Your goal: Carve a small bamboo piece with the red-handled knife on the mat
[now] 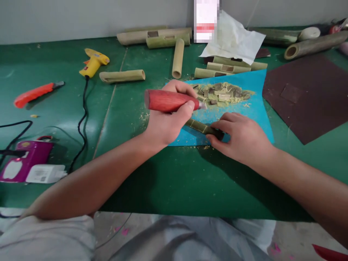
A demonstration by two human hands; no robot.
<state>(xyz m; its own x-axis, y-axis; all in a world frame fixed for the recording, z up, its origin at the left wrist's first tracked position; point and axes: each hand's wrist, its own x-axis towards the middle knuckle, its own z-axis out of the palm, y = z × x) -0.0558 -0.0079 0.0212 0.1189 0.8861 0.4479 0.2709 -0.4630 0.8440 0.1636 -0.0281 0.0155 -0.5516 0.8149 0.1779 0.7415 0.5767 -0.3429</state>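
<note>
My left hand [170, 117] is wrapped round the red wooden handle [170, 100] of a tool, whose short metal tip points right. Just below that tip lies a thin green bamboo piece [199, 126] with pale lines marked across it. Its right end is pinched between the thumb and fingers of my right hand [239, 136], and its left end is hidden behind my left hand. Under both hands is a blue sheet [261, 119]. A pile of bamboo chips and shavings [223, 92] sits on the sheet beyond the tool's tip.
Bamboo tubes [178, 59] and white paper [233, 38] lie at the back. A brown sheet [312, 94] is at right. Leftward are a yellow glue gun [94, 64], an orange cutter [35, 95], a purple power block [35, 156] and cables on the green table [130, 177].
</note>
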